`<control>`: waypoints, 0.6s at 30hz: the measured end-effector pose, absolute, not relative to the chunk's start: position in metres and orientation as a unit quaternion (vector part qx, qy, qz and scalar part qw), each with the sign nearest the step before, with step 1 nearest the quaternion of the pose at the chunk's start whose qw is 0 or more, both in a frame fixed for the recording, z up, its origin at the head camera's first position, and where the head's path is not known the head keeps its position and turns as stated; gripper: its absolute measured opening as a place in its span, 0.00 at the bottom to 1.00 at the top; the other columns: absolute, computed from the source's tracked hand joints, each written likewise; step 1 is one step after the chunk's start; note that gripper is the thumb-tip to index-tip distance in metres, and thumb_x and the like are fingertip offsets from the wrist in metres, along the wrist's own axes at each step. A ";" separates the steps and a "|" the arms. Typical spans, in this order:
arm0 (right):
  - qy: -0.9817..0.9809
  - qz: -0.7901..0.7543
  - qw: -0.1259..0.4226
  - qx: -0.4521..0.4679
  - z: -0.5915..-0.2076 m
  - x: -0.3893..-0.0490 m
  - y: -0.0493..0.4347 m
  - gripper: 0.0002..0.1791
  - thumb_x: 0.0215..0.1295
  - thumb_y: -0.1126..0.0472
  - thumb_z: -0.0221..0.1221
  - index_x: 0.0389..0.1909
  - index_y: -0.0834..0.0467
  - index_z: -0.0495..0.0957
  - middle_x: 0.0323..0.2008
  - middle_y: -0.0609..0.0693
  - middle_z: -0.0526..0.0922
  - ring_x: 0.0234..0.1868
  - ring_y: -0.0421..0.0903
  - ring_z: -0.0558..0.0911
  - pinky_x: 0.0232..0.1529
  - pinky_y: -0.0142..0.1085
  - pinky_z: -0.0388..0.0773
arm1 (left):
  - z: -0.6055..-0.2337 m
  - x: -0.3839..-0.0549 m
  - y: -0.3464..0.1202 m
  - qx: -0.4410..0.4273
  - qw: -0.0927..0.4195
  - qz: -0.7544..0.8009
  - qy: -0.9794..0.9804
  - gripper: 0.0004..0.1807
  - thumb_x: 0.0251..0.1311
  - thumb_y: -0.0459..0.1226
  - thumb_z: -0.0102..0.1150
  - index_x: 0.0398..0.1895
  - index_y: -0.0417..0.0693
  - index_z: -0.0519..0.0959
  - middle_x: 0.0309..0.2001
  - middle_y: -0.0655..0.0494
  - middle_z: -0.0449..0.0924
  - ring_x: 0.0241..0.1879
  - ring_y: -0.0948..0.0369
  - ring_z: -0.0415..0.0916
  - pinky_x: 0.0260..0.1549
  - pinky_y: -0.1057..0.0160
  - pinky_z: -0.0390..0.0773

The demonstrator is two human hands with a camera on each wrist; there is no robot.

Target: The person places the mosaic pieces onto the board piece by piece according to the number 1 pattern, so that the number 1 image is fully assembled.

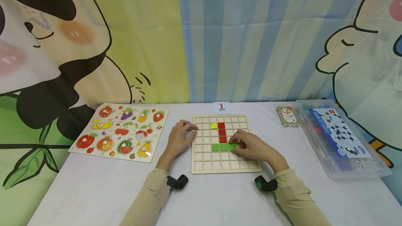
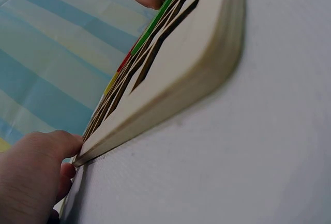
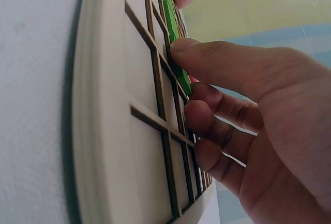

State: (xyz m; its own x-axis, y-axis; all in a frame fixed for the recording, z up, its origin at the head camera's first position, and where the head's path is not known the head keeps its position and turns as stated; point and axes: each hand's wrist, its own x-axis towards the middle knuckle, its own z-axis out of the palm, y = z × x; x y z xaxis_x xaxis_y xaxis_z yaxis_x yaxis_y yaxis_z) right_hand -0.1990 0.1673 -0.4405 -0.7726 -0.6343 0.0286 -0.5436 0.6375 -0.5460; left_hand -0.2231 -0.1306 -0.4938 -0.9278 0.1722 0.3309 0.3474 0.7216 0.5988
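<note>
A wooden grid board point(image 1: 226, 168) lies flat on the white table. In its cells are three red square tiles point(image 1: 221, 132) in a column, a row of green square tiles point(image 1: 220, 147) below, and a yellow piece point(image 1: 214, 126) with a curved side left of the top red one. My left hand point(image 1: 182, 138) holds the board's left edge, thumb and fingers at the rim. My right hand point(image 1: 252, 146) pinches the rightmost green tile point(image 3: 182, 81), thumb on its face and forefinger by its end; the other fingertips curl close over the grid.
A small pattern card point(image 1: 221, 107) stands behind the board, showing a red and green figure. Left is a fruit picture board point(image 1: 117, 132). To the right are a playing-card box point(image 1: 288, 117) and a clear plastic case point(image 1: 342, 138) with a blue leaflet. A printed curtain point(image 1: 251, 37) hangs behind.
</note>
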 end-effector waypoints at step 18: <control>0.921 -0.293 0.033 -0.255 -0.438 -0.208 0.196 0.14 0.65 0.58 0.58 0.50 0.58 0.75 0.45 0.51 0.77 0.47 0.47 0.76 0.49 0.45 0.73 | -0.484 -0.219 -0.124 -0.120 0.095 -0.326 -0.933 0.10 0.59 0.41 0.59 0.44 0.54 0.80 0.49 0.54 0.76 0.51 0.55 0.72 0.49 0.50 0.68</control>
